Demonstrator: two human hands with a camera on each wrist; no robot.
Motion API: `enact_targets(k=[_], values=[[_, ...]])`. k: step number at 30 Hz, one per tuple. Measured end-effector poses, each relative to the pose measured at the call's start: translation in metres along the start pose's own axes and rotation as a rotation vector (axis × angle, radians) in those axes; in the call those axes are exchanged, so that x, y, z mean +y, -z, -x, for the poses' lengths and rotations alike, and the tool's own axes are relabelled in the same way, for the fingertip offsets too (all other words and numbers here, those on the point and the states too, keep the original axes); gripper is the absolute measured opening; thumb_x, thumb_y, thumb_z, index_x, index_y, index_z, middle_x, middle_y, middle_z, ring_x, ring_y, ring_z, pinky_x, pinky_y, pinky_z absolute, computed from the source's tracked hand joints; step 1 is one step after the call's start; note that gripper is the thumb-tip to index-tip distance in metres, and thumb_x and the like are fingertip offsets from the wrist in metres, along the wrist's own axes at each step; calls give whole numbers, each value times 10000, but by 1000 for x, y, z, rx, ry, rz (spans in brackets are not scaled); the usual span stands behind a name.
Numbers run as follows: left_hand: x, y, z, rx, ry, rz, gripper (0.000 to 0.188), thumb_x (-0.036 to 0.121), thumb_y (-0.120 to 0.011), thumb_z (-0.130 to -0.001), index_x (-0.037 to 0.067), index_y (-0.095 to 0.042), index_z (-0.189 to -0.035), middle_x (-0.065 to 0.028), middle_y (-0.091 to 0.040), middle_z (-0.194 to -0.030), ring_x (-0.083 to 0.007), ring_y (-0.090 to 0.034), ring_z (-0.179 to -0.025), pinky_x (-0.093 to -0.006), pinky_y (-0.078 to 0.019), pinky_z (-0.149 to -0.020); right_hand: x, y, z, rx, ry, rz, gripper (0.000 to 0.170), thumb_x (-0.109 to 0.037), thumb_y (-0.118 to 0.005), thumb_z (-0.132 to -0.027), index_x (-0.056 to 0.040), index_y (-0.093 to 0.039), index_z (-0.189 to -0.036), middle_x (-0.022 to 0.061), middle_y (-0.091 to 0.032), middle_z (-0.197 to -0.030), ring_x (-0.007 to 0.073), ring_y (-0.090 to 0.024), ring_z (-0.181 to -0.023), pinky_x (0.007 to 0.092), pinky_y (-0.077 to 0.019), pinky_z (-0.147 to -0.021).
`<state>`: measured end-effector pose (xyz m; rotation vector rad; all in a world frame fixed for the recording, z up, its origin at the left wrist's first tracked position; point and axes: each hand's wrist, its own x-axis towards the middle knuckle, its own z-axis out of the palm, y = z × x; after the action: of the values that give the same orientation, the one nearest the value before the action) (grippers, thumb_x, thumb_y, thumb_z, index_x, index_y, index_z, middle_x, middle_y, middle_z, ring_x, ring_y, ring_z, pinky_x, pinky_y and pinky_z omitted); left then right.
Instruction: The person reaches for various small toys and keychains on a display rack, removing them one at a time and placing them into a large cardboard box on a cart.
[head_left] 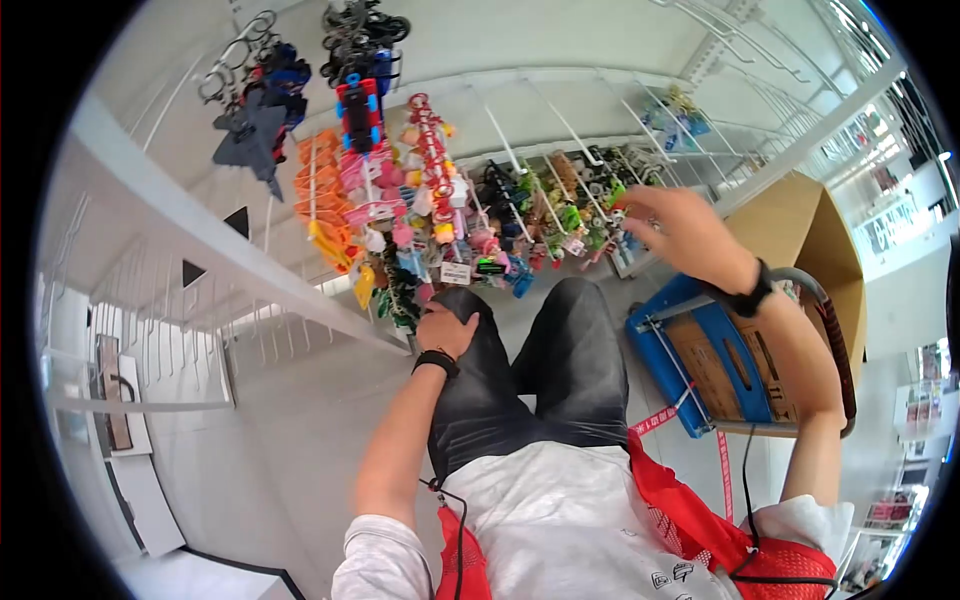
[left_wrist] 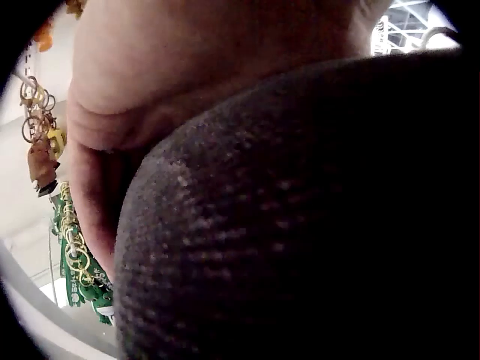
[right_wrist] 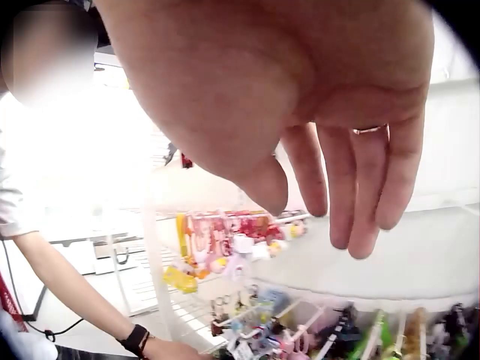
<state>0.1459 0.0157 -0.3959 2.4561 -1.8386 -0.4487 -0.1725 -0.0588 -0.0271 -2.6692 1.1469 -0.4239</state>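
The left hand [head_left: 447, 332] rests on the knee of the dark trousers [head_left: 470, 385]; in the left wrist view it lies against the dark cloth [left_wrist: 225, 202]. Raised at the right end of the lower row of keychains [head_left: 570, 200], the right hand [head_left: 695, 240] has its fingers extended. In the right wrist view those fingers [right_wrist: 361, 187] hang relaxed and hold nothing, above hooks of hanging trinkets [right_wrist: 375, 334]. Pink and red charms [head_left: 430, 150] hang at the middle of the rack, beside orange ones [head_left: 318, 175].
A blue folding cart [head_left: 655, 310] with cardboard boxes [head_left: 800, 225] stands at the right. A white rack post [head_left: 240, 250] slants across the left side. Dark plane-shaped keychains [head_left: 250, 135] hang at upper left. Bare hooks [head_left: 560, 110] project from the upper wall.
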Motion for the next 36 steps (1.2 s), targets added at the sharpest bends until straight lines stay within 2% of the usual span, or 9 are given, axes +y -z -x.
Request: enact_targets(k=[8,10,15,17,20,27,30,32,36], values=[[-18,-11,1,37,36,67,1158,738,-671,-855,-221,-432,-1458,-258,-756,-1009,-372,-751,-986,-441,-614,-848,-81,-78,-142,42,238,-28,698,-333,-813,-913,-21,-524,-1466,262,-659,-1254,447,-669,-1099,489,-552,-920],[-16,-8,3,110,3,14,1175,761,-600,-890,-249,-416,-1463,-252,-771,-982,-362,-766,-935,-428,-608,-816,-86,-80,-158,-40,222,22,888,-329,-842,-885,8,-390,-1571,259,-523,-1498,467,-609,-1240,496,-518,-1027],[-6,-12,-9,13,22,21,1155,748,-614,-884,-240,-431,-1454,-252,-769,-1010,-353,-766,-960,-425,-605,-846,-60,-97,-210,-315,128,-92,1263,-338,-923,-742,30,-146,-1667,317,-442,-1550,462,-553,-1357,466,-479,-1128],[-3,-28,-16,69,-25,-17,1211,783,-641,-835,-223,-410,-1470,-227,-751,-920,-330,-764,-763,-488,-593,-530,-47,-103,-234,-359,112,-35,1243,-302,-909,-739,38,-152,-1664,320,-450,-1548,463,-552,-1359,466,-476,-1132],[2,-30,-18,64,-29,-40,1220,788,-626,-842,-230,-398,-1474,-209,-754,-910,-314,-766,-767,-491,-591,-517,-40,-106,-260,-402,85,20,1186,-202,-868,-717,36,-191,-1660,320,-496,-1527,456,-548,-1369,460,-474,-1140],[2,-23,-17,17,-7,-37,1218,784,-621,-852,-224,-381,-1493,-212,-758,-963,-304,-767,-781,-490,-604,-537,-44,-105,-258,-446,228,-138,966,-193,-887,-682,67,-454,-1505,262,-690,-1288,381,-682,-1157,426,-540,-971],[2,-14,-14,28,-3,-51,1216,784,-619,-854,-217,-377,-1501,-212,-758,-985,-304,-769,-805,-488,-606,-545,-39,-105,-249,-393,285,-186,598,-84,-794,-773,22,-639,-1341,192,-742,-1134,305,-719,-1012,419,-565,-897],[6,8,-7,-73,51,-17,1150,740,-646,-881,-207,-415,-1491,-226,-773,-1022,-332,-774,-918,-420,-619,-811,-38,-105,-245,-371,357,-204,431,-63,-775,-799,18,-716,-1218,170,-758,-1053,278,-724,-954,409,-567,-859],[6,10,-5,-76,58,-28,1141,739,-641,-886,-204,-419,-1490,-226,-773,-1022,-334,-775,-911,-424,-618,-811,-59,-87,-230,-396,397,-152,324,-36,-771,-821,29,-744,-1137,155,-770,-1014,269,-730,-910,391,-570,-825]])
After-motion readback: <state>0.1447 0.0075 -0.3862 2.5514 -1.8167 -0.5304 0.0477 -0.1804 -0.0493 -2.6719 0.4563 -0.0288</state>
